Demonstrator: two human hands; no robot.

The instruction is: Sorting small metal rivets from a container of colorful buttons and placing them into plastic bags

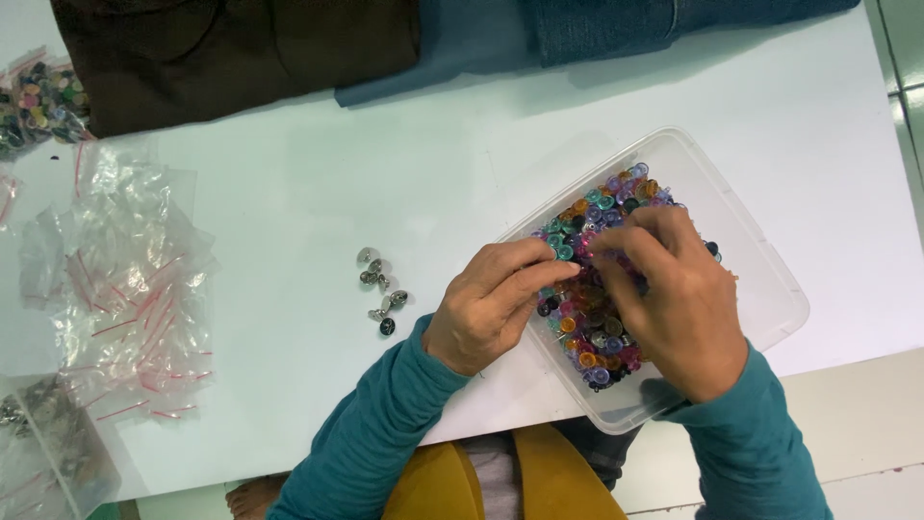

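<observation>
Head view: both hands work over a clear plastic tub [760, 265] that sits slantwise at the right of the white desk [318, 183], its long axis running from near-centre to far-right. The tub is heaped with small coloured buttons [599, 339]: teal, purple, orange, pink and dark ones.

The left hand [486, 306] rests on the tub's left rim, its fingers [539, 274] drawn together toward the thumb in a pinch over the teal buttons at the edge; something small may be between them, but it is too small to tell.

The right hand [669, 303] lies right over the heap, fingers curled down into the buttons, tips meeting the left hand's just above the pile. Whether it grips anything is hidden by its own back. The buttons lie directly beneath both sets of fingertips, so neither hand is clearly the nearer.

Left of the tub, just beside the left wrist, a small cluster of silvery metal buttons [382, 289] lies on the desk. Farther left lies a loose pile of small clear zip bags [130, 279] with red strips; a bag of mixed buttons [34, 106] sits at the far left corner. Folded brown cloth [231, 53] and blue cloth [616, 29] line the far edge
</observation>
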